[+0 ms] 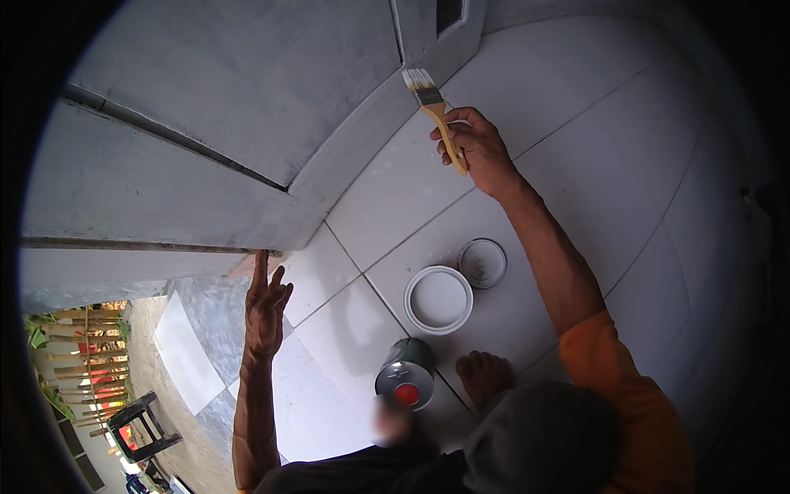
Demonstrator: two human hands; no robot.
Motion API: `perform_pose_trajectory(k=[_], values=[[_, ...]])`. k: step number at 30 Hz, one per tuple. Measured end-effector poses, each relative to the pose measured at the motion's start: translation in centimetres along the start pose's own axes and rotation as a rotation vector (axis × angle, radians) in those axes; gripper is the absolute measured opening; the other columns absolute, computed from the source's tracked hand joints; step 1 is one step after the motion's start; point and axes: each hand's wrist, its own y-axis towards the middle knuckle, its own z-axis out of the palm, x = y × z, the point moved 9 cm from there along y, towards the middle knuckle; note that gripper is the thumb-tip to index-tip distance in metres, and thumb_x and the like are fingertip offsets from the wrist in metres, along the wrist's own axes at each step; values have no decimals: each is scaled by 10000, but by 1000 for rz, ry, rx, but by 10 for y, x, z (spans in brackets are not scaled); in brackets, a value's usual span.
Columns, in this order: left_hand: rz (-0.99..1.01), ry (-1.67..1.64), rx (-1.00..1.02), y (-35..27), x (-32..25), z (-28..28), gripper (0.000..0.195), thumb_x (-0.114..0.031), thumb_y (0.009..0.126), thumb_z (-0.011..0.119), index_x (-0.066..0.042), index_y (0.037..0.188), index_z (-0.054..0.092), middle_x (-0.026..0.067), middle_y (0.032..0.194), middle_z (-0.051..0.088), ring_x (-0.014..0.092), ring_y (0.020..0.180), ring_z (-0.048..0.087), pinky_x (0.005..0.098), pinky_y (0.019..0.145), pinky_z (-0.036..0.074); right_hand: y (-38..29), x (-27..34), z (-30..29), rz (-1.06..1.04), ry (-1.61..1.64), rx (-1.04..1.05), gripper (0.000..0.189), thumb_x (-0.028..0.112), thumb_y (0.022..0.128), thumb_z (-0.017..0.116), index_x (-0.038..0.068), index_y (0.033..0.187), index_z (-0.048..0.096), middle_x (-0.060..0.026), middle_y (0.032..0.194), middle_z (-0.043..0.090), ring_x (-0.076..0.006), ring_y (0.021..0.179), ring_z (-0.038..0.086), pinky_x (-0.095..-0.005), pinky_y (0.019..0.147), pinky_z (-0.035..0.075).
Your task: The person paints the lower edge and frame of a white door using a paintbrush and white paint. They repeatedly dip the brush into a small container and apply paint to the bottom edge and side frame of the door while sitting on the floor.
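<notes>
My right hand (475, 145) grips the pale wooden handle of a flat paintbrush (426, 86). White paint coats its bristles, whose tip is at the lower rail of a grey panelled door (247, 92); whether they touch is unclear. My left hand (266, 315) holds nothing. Its index finger is stretched out to the door's edge, with the other fingers partly curled and apart. Below the brush, a round white tub (439, 301) with whitish paint inside stands on the tiles. Beside it lies a round lid (482, 263), smeared with grey-white.
A green metal can (404, 373) with a red cap stands between the tub and my body, near my bare foot (484, 376). White floor tiles (401, 197) run along the door. Outside at left are a black plastic stool (142, 426) and a bamboo fence (89, 352).
</notes>
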Motion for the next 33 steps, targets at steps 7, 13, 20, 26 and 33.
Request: perform_pose_trajectory(k=[7, 13, 20, 26, 33], values=[[13, 17, 13, 0, 1, 1, 978, -190, 929, 610, -128, 1773, 121, 166, 1846, 25, 535, 1649, 116, 686, 1306, 182, 14, 8, 7, -121, -204, -89, 463, 17, 1073, 494, -9, 1532, 439, -162, 1123, 699, -127, 842, 620, -285, 675, 570], [25, 3, 17, -1, -1, 3, 992, -189, 911, 602, -131, 1775, 117, 157, 1848, 29, 530, 1652, 108, 681, 1307, 172, 8, 4, 43, -62, -211, 17, 474, 8, 1069, 478, -70, 1536, 474, -185, 1147, 707, -135, 869, 628, -283, 689, 552], [10, 5, 13, -2, -5, 9, 1011, -197, 909, 608, -112, 1774, 92, 152, 1849, 31, 533, 1651, 108, 679, 1307, 174, -48, -13, 136, -6, -383, 459, 485, 11, 1058, 488, -62, 1533, 551, -149, 1099, 741, -112, 813, 622, -257, 653, 547], [13, 43, 17, -1, -2, 4, 990, -218, 937, 616, -130, 1775, 96, 162, 1846, 22, 531, 1650, 117, 678, 1308, 182, -16, 10, 109, 104, -325, 356, 516, 1, 989, 531, -107, 1491, 583, -189, 1085, 756, -128, 779, 623, -280, 632, 535], [7, 12, 20, -1, 3, 0, 980, -185, 947, 600, -129, 1774, 77, 168, 1844, 9, 521, 1649, 135, 668, 1309, 201, 28, 58, -11, 37, -317, -200, 518, -13, 950, 536, -25, 1452, 661, -138, 1033, 773, -96, 723, 589, -254, 593, 486]])
